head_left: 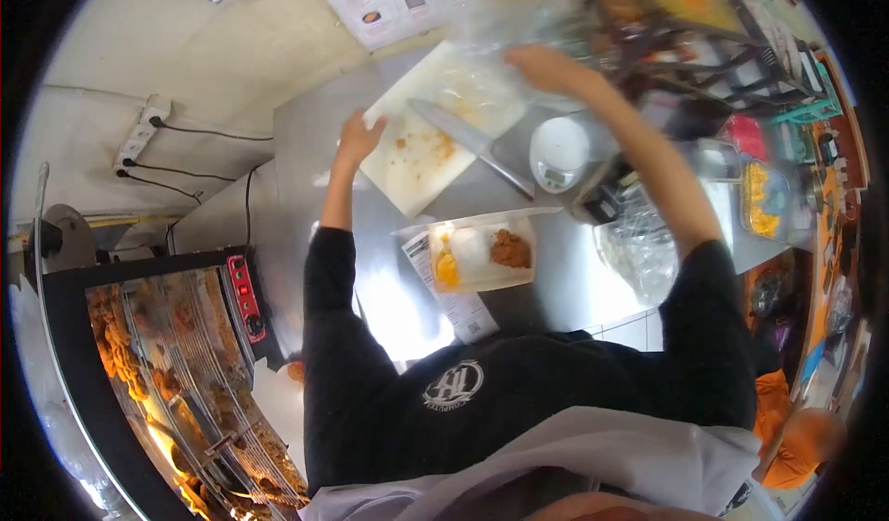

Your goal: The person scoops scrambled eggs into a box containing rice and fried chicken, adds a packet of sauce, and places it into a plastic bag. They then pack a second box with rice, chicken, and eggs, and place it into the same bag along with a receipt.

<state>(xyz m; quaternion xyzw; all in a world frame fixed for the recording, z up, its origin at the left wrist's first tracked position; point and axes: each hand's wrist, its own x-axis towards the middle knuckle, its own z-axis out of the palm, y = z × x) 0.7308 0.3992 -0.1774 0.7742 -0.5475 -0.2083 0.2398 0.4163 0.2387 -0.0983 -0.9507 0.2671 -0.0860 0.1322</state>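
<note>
My left hand (359,138) rests at the left edge of a white cutting board (405,180), thumb apart from the fingers, nothing in it. Past the board's far right corner, my right hand (553,69) is blurred, its fingers closed on a clear plastic bag (532,28) that is smeared by motion. A knife (463,134) lies across the board, its handle over the near right edge, among brown and orange crumbs. Nearer me, an open paper-lined food box (486,282) holds white rice (473,247), yellow pieces (446,266) and brown chopped meat (510,249).
A round white kitchen scale (558,153) stands right of the board. Crumpled clear plastic (639,248) lies on the right, near a container of yellow pieces (761,201). Dark crates (685,35) stand at back right. A lit warming cabinet (176,373) with fried food is at left.
</note>
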